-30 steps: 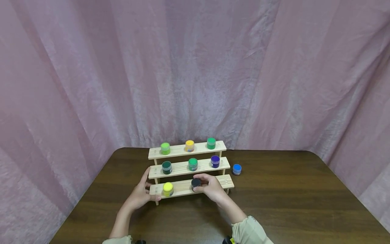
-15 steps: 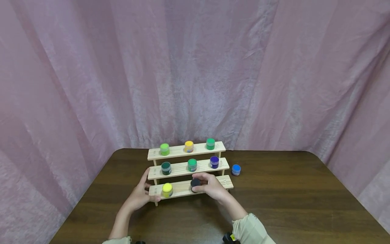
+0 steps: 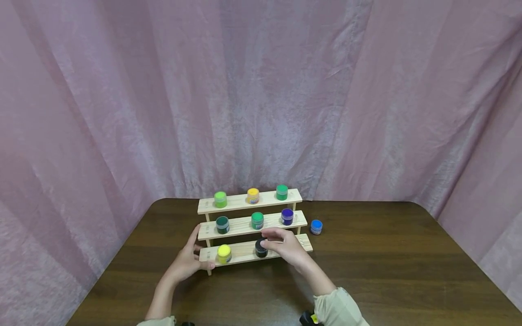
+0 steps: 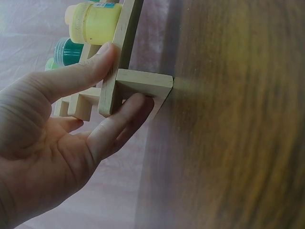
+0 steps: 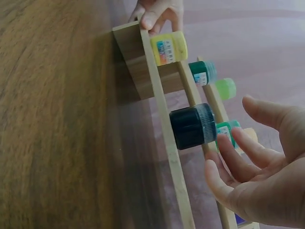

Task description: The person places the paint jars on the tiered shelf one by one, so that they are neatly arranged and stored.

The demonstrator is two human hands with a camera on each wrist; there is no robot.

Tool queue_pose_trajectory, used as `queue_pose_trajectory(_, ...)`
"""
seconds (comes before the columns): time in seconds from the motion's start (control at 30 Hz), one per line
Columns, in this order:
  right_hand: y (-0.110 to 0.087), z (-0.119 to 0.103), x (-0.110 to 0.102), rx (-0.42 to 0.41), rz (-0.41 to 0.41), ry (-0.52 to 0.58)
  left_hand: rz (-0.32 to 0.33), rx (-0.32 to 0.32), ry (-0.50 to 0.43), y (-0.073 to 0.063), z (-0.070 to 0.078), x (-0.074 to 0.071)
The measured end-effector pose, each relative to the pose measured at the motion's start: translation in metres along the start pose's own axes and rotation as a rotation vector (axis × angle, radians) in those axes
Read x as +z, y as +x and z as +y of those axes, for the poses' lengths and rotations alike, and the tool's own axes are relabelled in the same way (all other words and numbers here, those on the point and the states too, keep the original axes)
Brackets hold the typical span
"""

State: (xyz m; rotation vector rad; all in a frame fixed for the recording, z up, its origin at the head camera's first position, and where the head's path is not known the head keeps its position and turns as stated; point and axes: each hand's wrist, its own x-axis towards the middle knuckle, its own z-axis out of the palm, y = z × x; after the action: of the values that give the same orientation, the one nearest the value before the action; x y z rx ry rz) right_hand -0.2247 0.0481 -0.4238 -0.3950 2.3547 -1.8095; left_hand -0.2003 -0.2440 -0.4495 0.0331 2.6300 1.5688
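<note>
A three-step wooden rack stands on the table. My left hand holds its left end, the thumb on top of the lowest step and fingers beneath, as the left wrist view shows. Beside that thumb sits a yellow paint jar. Midway along the same step a black paint jar stands upright. Just right of it is my right hand; in the right wrist view its fingers are spread, apart from the jar and holding nothing.
On the middle step are dark green, green and purple jars. Light green, orange-yellow and green jars line the top step. A blue jar stands on the table, right of the rack. Behind hangs a pink curtain.
My right hand has let go of the black paint jar and drawn slightly up and right. The jar stays on the lowest step. My left hand keeps its hold on the rack.
</note>
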Motion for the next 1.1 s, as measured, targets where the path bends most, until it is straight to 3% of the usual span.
queue_pose_trajectory(0.23,0.001,-0.005,-0.002,0.001,0.097,-0.004,-0.005,-0.006,0.011,0.000,0.002,0.000)
queue_pose_trajectory(0.5,-0.001,-0.009,-0.010,-0.002,0.109,0.013,-0.003,0.002,0.008,0.001,0.001,0.001)
queue_pose_trajectory(0.8,0.000,-0.015,-0.026,0.029,0.123,0.120,-0.001,-0.009,0.004,-0.002,0.003,-0.001)
queue_pose_trajectory(1.1,-0.002,-0.018,-0.043,0.025,0.168,0.121,0.002,-0.017,-0.001,-0.002,0.004,0.000)
